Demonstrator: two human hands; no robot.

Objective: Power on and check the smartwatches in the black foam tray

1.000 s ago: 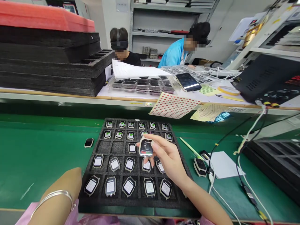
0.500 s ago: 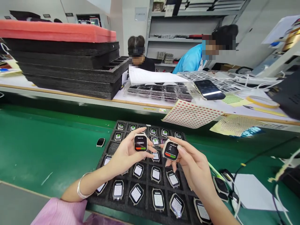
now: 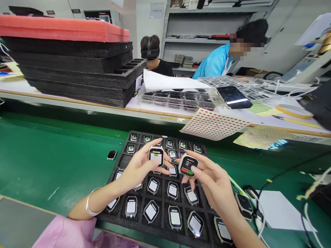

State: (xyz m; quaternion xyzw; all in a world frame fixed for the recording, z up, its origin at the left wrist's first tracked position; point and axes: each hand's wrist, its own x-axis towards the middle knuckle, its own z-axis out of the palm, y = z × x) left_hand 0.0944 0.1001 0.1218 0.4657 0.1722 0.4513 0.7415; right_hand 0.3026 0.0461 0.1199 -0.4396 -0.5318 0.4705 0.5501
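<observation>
My left hand (image 3: 141, 168) grips a smartwatch body (image 3: 156, 155) without a strap, its thumb lying over the lower screen, which shows a white page with a green block. In my right hand (image 3: 209, 175) is a second smartwatch (image 3: 188, 165), tilted, with dark text and a red and green bar on its screen; the thumb rests at the screen's lower right. Both watches are held above a black foam tray (image 3: 165, 220). Many compartments of that tray hold similar watches, such as a lit smartwatch (image 3: 175, 217). My hands hide some middle compartments.
A lone watch (image 3: 112, 155) lies on the green bench (image 3: 51, 158) left of the tray. Cables (image 3: 258, 210), more watches (image 3: 243, 203) and white paper (image 3: 281, 210) lie at right. Behind stands a shelf with stacked foam trays (image 3: 77, 75) and a phone (image 3: 234, 96). Two people work beyond.
The left watch's screen went from a dark page with a red and green bar to a white page with green. My left thumb moved onto that screen; my right thumb slid lower on its watch.
</observation>
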